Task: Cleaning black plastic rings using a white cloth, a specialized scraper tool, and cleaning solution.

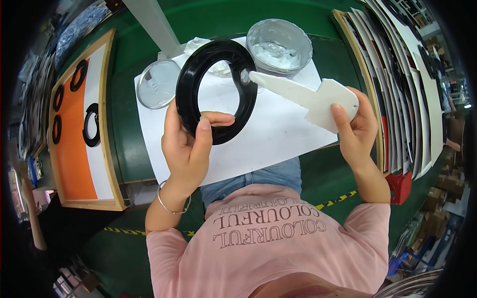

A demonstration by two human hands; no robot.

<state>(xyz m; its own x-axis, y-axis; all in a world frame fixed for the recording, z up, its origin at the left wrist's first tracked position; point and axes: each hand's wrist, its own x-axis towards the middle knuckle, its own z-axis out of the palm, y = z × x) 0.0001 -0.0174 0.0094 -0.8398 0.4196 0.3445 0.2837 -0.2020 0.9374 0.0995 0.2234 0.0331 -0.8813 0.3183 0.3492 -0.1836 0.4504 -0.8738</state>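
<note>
A glossy black ring (188, 82) stands tilted up in my left hand (185, 151), with the thumb in front and fingers around its lower edge. Pinched between thumb and fingers of my right hand (358, 130) is a flat white scraper (320, 102), notched along its edges. Its narrow tip meets the ring's inner right side, where a whitish paste (245, 75) shows. Behind the scraper stands a clear tub (304, 58) with whitish paste inside. A round clear lid (158, 84) lies left of the ring. White paper (278, 141) spreads beneath these things.
At the left, a wood-framed board (74, 166) in orange and white carries several black rings (91, 125). Upright panels (397, 94) fill a wooden rack at the right. A grey post (155, 25) rises behind the lid; a red stool (400, 187) stands near my right elbow.
</note>
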